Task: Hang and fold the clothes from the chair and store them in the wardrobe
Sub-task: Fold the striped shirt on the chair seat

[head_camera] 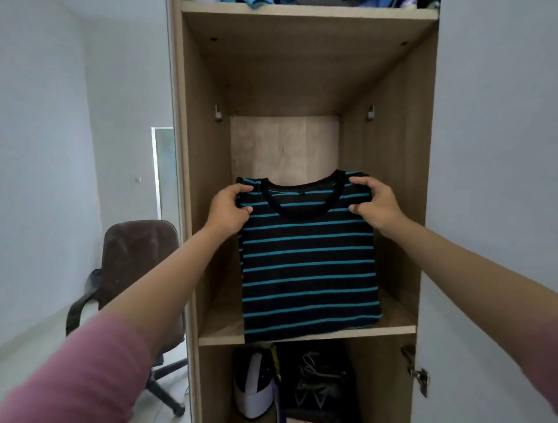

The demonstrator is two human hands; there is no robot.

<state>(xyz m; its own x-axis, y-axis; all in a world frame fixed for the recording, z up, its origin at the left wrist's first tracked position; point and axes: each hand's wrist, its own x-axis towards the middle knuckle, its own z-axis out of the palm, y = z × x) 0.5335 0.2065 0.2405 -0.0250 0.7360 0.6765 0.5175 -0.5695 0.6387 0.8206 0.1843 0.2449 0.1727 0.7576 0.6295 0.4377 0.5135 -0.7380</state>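
A folded black T-shirt with teal stripes (308,262) hangs in front of the open wooden wardrobe (389,169), its lower edge down at the front of the middle shelf (395,329). My left hand (229,211) pinches its left shoulder beside the collar. My right hand (373,205) pinches the right shoulder. Both arms reach forward at shelf height. A dark office chair (133,265) stands to the left of the wardrobe; no clothes show on its visible part.
The compartment below the shelf holds a white and dark object (256,383) and dark tangled items (323,383). Clothes lie on the top shelf (302,3). A metal door hinge (418,373) juts out at the lower right. White walls flank the wardrobe.
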